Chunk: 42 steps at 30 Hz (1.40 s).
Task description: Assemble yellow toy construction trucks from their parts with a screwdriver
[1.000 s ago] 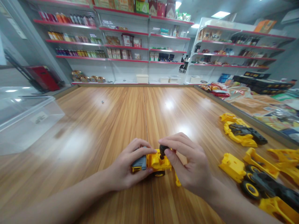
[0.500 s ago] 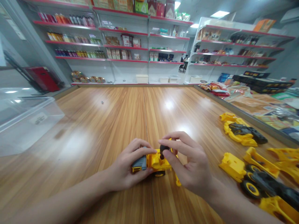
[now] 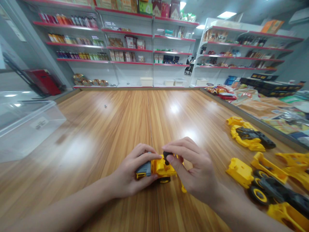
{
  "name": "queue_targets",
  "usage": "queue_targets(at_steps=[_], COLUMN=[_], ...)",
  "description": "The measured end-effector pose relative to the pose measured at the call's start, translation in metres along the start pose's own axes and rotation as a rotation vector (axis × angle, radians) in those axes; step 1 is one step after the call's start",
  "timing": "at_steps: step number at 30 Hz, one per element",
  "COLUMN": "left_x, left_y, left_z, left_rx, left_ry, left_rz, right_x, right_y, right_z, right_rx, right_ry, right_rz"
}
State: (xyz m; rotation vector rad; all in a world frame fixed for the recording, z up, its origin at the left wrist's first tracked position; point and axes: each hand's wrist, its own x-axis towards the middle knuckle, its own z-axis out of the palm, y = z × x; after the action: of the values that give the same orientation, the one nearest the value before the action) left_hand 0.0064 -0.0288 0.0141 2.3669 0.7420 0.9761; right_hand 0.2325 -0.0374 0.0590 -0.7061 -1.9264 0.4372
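Note:
A yellow toy truck (image 3: 159, 166) with a grey rear part (image 3: 144, 169) and black wheels stands on the table in front of me. My left hand (image 3: 130, 170) is closed round its grey end, fingers on top and thumb low along the near side. Between the thumb and fingers of my right hand (image 3: 193, 164) is a small black round-headed piece (image 3: 166, 156). Its narrow end points down at the truck's yellow top; whether it is seated there I cannot tell. A yellow part (image 3: 183, 187) shows below my right hand, and its other end is hidden.
Several yellow and black toy vehicle parts lie on the right, among them a yellow block (image 3: 238, 171) and a wheeled chassis (image 3: 260, 195). A clear plastic bin (image 3: 31, 129) is at the left. Bagged goods (image 3: 258, 106) lie beyond the table's right rim; stocked shelves stand behind.
My right hand has shifted very slightly, its fingers bending closer round the black piece. The left hand and the truck have stayed in place.

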Motion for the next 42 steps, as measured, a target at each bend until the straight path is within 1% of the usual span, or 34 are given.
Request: queue_targets(at_steps=[2, 6, 8, 15, 23, 27, 34, 36, 37, 41, 42], left_x=[0.0, 0.0, 0.0, 0.0, 0.0, 0.001, 0.0, 0.0, 0.001, 0.002, 0.002], left_y=[0.0, 0.001, 0.001, 0.0, 0.001, 0.001, 0.001, 0.002, 0.002, 0.003, 0.004], left_z=[0.0, 0.0, 0.0, 0.0, -0.001, -0.001, -0.001, -0.001, -0.001, -0.001, -0.001], left_rx=[0.0, 0.002, 0.0, 0.011, 0.026, 0.032, 0.019, 0.019, 0.02, 0.018, 0.017], left_ry=[-0.003, -0.002, -0.004, -0.018, -0.02, -0.018, -0.025, -0.033, -0.034, -0.044, -0.047], left_rz=[0.005, 0.006, 0.004, -0.008, -0.02, -0.011, 0.0, -0.012, -0.018, -0.027, -0.028], right_x=[0.0, 0.0, -0.001, -0.002, 0.0, 0.0, -0.002, -0.003, -0.004, 0.0, 0.001], right_y=[0.0, 0.002, 0.002, 0.001, 0.001, 0.001, 0.002, 0.004, 0.006, 0.014, 0.016], right_z=[0.0, -0.001, -0.001, -0.001, 0.0, 0.0, 0.002, 0.003, 0.003, -0.001, -0.004], right_rx=[0.005, 0.048, 0.058, 0.029, 0.008, -0.002, -0.02, -0.035, -0.042, -0.044, -0.053], right_ry=[0.003, -0.064, -0.075, -0.064, -0.037, -0.047, -0.024, 0.012, 0.052, 0.319, 0.356], right_rz=[0.006, 0.003, 0.019, 0.085, 0.12, 0.148, 0.15, 0.154, 0.167, 0.277, 0.31])
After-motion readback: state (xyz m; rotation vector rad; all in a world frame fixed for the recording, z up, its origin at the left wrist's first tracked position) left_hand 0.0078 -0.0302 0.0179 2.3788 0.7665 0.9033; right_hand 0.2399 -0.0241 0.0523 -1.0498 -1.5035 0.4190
